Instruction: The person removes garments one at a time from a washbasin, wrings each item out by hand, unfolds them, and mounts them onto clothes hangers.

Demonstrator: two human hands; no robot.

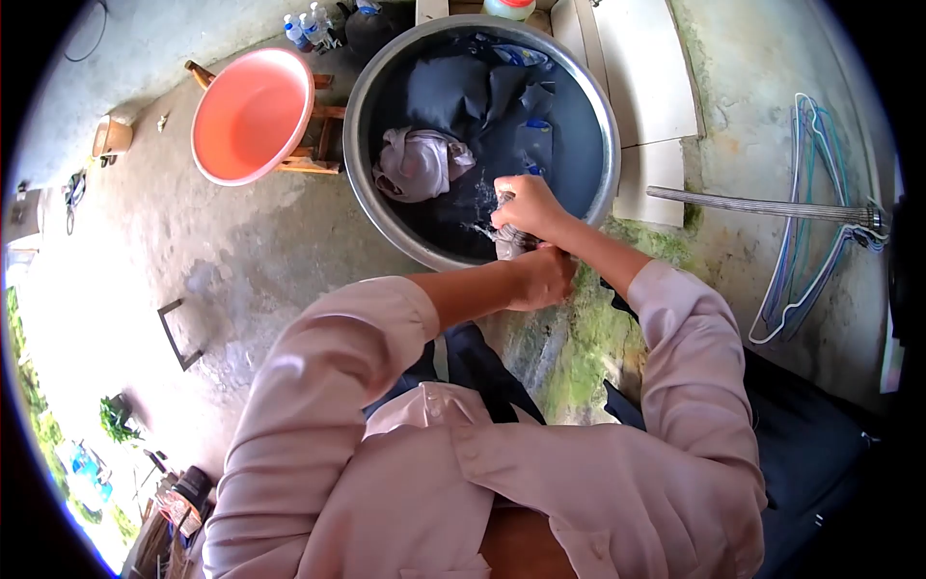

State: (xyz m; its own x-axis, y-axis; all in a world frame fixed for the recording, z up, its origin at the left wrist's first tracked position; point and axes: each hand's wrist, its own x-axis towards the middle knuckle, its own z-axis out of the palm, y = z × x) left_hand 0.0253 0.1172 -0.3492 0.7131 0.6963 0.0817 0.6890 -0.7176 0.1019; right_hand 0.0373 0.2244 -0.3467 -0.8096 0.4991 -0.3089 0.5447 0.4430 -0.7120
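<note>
A wet, light grey cloth (511, 243) is bunched and twisted between my two hands over the near rim of a large metal basin (361, 179). My right hand (531, 206) is closed round its far end. Closer to my body, my left hand (542, 278) is wrapped round the other end. Water runs and splashes beside the cloth. In the basin's dark water lie a pale grey-lilac garment (421, 166) and dark cloth (449, 89), partly under the surface. The exact kind of cloth in my hands cannot be made out.
A pink-orange plastic basin (253, 116) rests on a wooden stool (313, 159) to the left. Several bottles (309, 31) stand beyond it. At right, several hangers (803, 222) hang by a ribbed hose (762, 203). The floor near my feet has green, mossy patches (598, 357).
</note>
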